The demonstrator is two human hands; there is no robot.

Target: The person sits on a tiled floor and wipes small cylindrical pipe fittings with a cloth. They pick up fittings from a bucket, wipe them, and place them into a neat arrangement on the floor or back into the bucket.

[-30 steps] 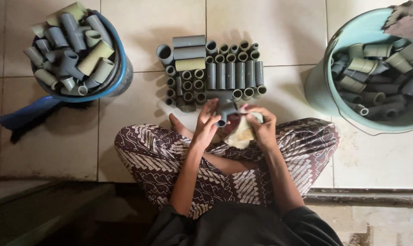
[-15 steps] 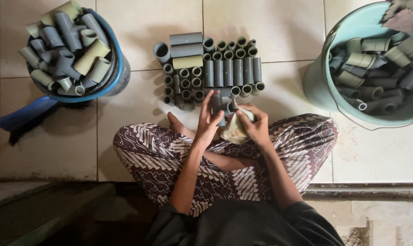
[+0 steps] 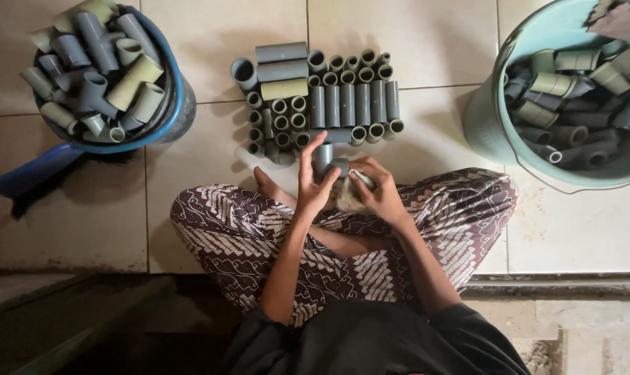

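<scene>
I sit cross-legged on a tiled floor. My left hand (image 3: 310,182) grips a grey tee-shaped pipe fitting (image 3: 326,162) in front of my knees. My right hand (image 3: 377,192) presses a pale cloth (image 3: 345,198) against the fitting's right side. Just beyond my hands lies an ordered group of grey pipe pieces (image 3: 320,99), some standing on end, some lying flat.
A blue bucket (image 3: 174,104) heaped with grey and olive pipe fittings stands at the far left, with a blue brush (image 3: 28,177) beside it. A teal bucket (image 3: 488,132) holding more pipe pieces stands at the far right, a rag on its rim. A step edge runs behind me.
My hands have turned the fitting upright and drawn closer together. The cloth is bunched tighter under my right hand. The view has shifted slightly.
</scene>
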